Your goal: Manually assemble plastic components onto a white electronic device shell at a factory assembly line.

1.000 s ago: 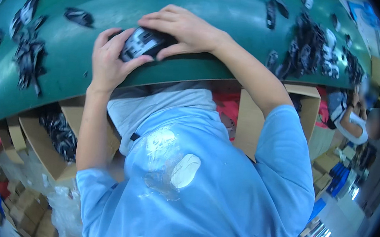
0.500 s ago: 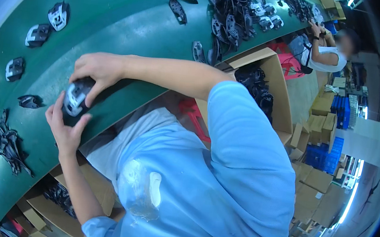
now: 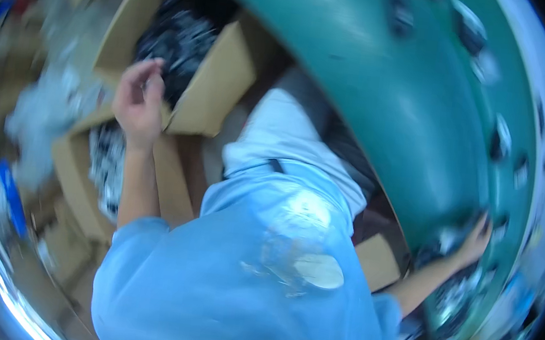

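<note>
My left hand (image 3: 140, 102) is raised beside an open cardboard box (image 3: 218, 83) of black plastic parts (image 3: 183, 42). Its fingers are loosely curled with a gap to the thumb, and nothing shows in them. Over on the right, my right hand (image 3: 474, 245) reaches onto the green table (image 3: 385, 122), by a heap of black and silver parts (image 3: 453, 295). Motion smears its fingers; a dark shape lies against them, and I cannot tell whether it is held. Blurred black-and-silver shells, shaped like computer mice, lie along the table, one shell (image 3: 501, 137) above my right hand.
A second cardboard box (image 3: 83, 182) with silvery-grey parts stands below the first on the left. Pale plastic bags (image 3: 46, 117) and a blue object (image 3: 12, 197) are farther left. The table's near edge curves past my lap. Another cardboard box (image 3: 376, 262) sits under the table.
The view has swung round strongly. Both hands have come off the black-and-silver mouse-shaped shell they held together and are now wide apart, left by the boxes, right over the table.
</note>
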A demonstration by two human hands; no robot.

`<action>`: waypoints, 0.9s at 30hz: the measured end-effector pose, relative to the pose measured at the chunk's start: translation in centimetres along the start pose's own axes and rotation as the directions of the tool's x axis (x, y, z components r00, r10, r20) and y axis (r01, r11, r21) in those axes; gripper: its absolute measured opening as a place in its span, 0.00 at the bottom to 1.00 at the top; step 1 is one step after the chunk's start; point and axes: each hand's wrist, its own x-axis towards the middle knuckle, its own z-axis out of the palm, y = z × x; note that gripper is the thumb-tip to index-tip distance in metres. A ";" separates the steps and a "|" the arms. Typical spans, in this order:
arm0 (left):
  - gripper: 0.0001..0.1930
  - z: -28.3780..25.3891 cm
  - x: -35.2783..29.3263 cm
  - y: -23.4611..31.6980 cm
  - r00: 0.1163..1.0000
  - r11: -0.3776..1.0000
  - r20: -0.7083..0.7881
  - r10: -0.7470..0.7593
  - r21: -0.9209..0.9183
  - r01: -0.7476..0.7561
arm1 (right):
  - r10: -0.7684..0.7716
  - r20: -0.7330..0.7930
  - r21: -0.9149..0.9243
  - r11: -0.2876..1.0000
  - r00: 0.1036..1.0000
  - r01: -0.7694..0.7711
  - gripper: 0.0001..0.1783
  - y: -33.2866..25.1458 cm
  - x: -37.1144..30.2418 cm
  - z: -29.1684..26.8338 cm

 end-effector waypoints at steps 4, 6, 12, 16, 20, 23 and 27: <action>0.15 -17.8 -6.3 -7.9 0.812 0.897 -0.567 -0.136 0.279 0.344 | 0.034 -0.012 -0.177 0.984 0.999 -0.036 0.35 5.5 -2.5 1.7; 0.17 -24.5 -11.6 -11.8 0.601 0.678 -0.722 -0.342 0.253 0.690 | 0.012 0.021 -0.106 0.994 1.000 -0.010 0.32 3.7 -1.0 3.2; 0.30 -29.7 -23.4 -19.5 0.579 0.031 -0.496 -0.647 0.741 0.671 | 0.017 0.091 0.303 0.952 0.996 -0.044 0.30 5.0 2.8 4.0; 0.29 -25.4 -22.9 -17.8 0.338 -0.035 -0.017 -0.941 0.998 -0.046 | -0.162 -0.025 0.337 0.928 0.987 0.160 0.25 1.3 2.1 2.6; 0.31 -26.4 -21.1 -18.3 0.284 -0.159 -0.143 -0.948 0.987 -0.036 | -0.234 -0.031 0.410 0.884 0.972 0.226 0.24 -4.7 2.1 1.5; 0.33 -27.1 -20.9 -18.8 0.140 -0.197 -0.187 -0.972 0.978 -0.068 | -0.326 0.014 0.450 0.846 0.945 0.285 0.21 -7.3 2.3 1.2; 0.38 -26.7 -18.0 -16.9 0.146 -0.199 -0.195 -0.970 0.980 -0.014 | -0.366 -0.019 0.533 0.783 0.930 0.319 0.18 -11.7 -0.1 0.1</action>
